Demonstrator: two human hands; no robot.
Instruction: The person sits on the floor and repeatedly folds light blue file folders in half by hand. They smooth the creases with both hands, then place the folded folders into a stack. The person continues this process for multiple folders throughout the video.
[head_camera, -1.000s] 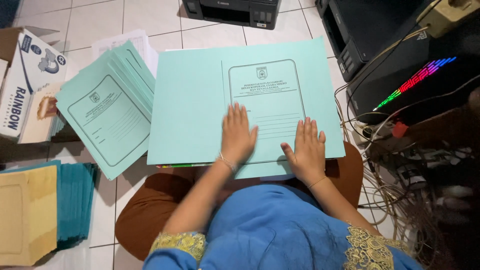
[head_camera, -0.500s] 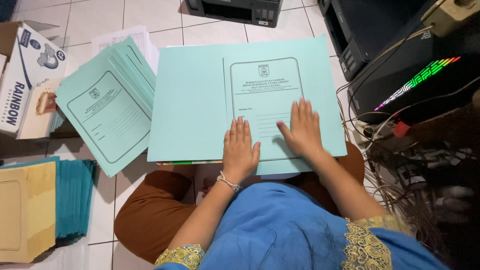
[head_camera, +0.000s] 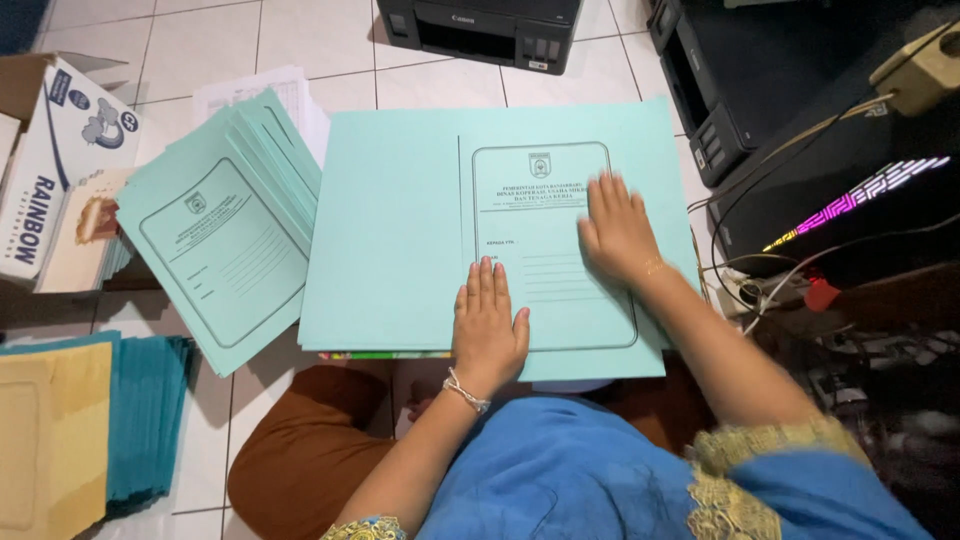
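Note:
A large light-green paper folder (head_camera: 400, 230) lies open and flat on my lap, its printed cover panel on the right half. My left hand (head_camera: 488, 325) rests flat near the folder's lower edge, fingers together and pointing away from me. My right hand (head_camera: 618, 228) presses flat on the printed panel further up and to the right, fingers spread and slightly blurred. Neither hand grips anything. Coloured sheets peek out under the folder's lower edge.
A fanned stack of the same green folders (head_camera: 215, 245) lies on the tiled floor at left, with white papers (head_camera: 262, 95) behind it. Further left are a cardboard paper box (head_camera: 60, 165), teal and yellow folders (head_camera: 80, 430). Black printers (head_camera: 480, 28) and tangled cables (head_camera: 790, 290) stand at the back and right.
My right hand has slid up and to the right across the printed panel. My left hand has stayed near the lower edge, shifting slightly.

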